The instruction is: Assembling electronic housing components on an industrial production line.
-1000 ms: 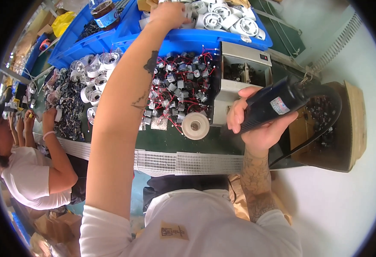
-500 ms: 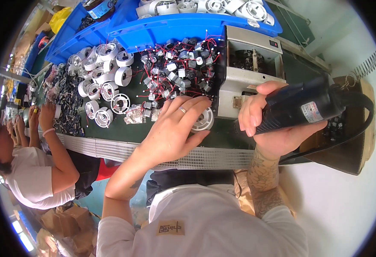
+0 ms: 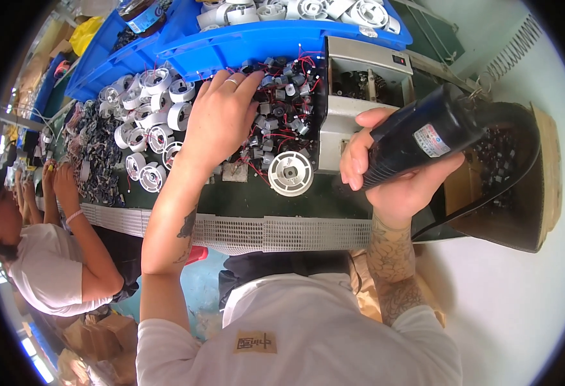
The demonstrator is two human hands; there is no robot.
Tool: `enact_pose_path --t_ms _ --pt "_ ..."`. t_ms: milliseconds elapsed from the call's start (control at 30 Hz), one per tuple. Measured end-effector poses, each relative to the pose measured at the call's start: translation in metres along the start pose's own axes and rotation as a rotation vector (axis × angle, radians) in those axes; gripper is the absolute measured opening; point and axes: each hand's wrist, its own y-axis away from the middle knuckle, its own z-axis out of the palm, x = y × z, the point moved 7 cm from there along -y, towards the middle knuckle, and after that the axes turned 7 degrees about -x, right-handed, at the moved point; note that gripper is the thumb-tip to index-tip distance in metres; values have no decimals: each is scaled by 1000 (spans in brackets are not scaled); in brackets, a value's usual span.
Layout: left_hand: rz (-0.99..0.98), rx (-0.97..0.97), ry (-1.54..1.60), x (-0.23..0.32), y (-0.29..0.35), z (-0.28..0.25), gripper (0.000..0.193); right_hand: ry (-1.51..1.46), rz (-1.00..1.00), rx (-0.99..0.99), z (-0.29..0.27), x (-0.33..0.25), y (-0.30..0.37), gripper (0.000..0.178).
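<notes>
My right hand [image 3: 403, 186] grips a black electric screwdriver [image 3: 417, 132], its ribbed nose tilted down to the left. Over a pile of small motors with red wires [image 3: 282, 109], my left hand [image 3: 226, 116] reaches with its fingers bent forward and its thumb apart. Its fingertips are partly hidden, and nothing shows held in it. A single white round plastic housing [image 3: 291, 174] lies flat on the green work surface, between my hands and nearer to me. More white ring-shaped housings [image 3: 157, 138] are heaped left of my left hand.
A grey metal machine [image 3: 366, 106] with an open top stands right of the motors. Behind are blue bins [image 3: 282, 40], one filled with white parts. An open cardboard box [image 3: 527, 212] sits at the right. Dark wired parts [image 3: 99, 148] and a co-worker [image 3: 57, 257] are to the left.
My left hand has moved from the white housing up and left onto the motor pile, uncovering the housing. My right hand and the screwdriver have shifted slightly left, the screwdriver tilting more upright.
</notes>
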Motion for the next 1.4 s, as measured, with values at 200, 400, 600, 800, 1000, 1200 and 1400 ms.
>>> enact_pose_path --t_ms 200,400,600,800,1000,1200,1400 --pt "-343 261 660 -24 24 -10 41 9 21 -3 2 -3 0 110" --pt "-183 35 706 52 45 -14 31 15 5 -61 -4 -7 -2 111" --pt "-124 117 545 69 55 -2 26 2 -20 -12 -7 -16 1 111" --pt "-104 65 492 69 48 -7 18 -34 -154 -59 -10 -48 -5 113" --pt "-177 -113 643 52 44 -3 18 -25 -239 -177 -19 -63 -7 119" --pt "-207 -145 688 51 37 6 16 55 -267 -179 -26 -59 -8 121" --pt "-246 -94 821 44 46 12 16 79 -303 -186 -27 -54 -5 120"
